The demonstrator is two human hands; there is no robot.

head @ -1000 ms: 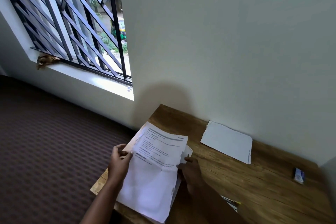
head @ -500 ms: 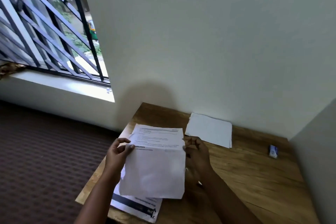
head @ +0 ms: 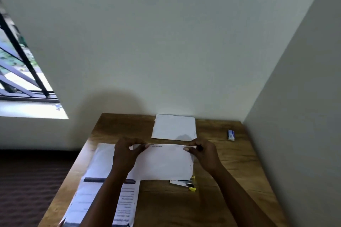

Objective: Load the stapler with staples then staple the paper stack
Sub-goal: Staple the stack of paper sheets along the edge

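Observation:
A white paper stack (head: 163, 162) is held upright above the wooden table (head: 230, 180), its top edge pinched from both sides. My left hand (head: 127, 155) grips the top left corner and my right hand (head: 203, 153) grips the top right corner. Just below the stack's lower right corner lies the stapler (head: 183, 184), silver and dark with yellow parts, partly hidden by the paper. A small blue and white staple box (head: 231, 134) lies near the table's far right corner.
A printed sheet (head: 103, 186) with dark bars lies flat on the table's left side, under my left arm. Another white sheet pile (head: 174, 127) rests against the back wall. A side wall borders the table on the right; a barred window (head: 16, 72) is at left.
The camera has swung right, moving the window out to the left. Both hands shifted to the stack's top corners and squared it to the table. The stapler now shows below the paper.

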